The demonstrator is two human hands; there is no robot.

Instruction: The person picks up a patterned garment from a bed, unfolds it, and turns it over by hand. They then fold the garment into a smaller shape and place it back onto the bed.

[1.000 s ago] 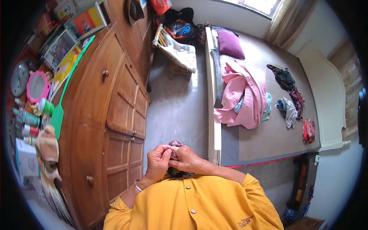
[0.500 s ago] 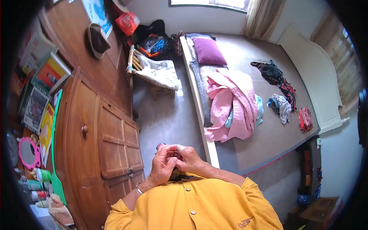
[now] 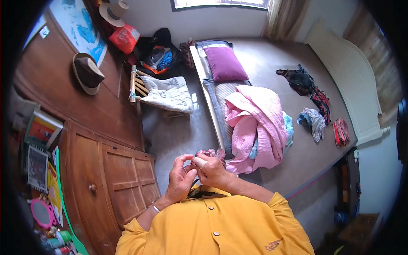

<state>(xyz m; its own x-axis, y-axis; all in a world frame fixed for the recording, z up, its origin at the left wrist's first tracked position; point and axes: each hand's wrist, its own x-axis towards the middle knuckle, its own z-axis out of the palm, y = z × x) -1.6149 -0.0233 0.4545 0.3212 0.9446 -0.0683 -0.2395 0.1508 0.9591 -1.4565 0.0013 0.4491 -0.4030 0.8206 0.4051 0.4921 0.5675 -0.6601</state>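
A home bedroom: 1 bed [image 3: 293, 148] with 1 purple pillow [image 3: 226, 63], pink quilt [image 3: 265, 123] and wooden cabinet [image 3: 100, 180].

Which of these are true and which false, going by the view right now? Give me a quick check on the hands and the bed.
1. The purple pillow lies on the bed. True.
2. The pink quilt is spread flat over the whole bed. False: it lies heaped, covering only part.
3. A bracelet is on the left wrist. True.
4. The right hand rests on the pillow. False: it is beside the left hand, at a patterned item.
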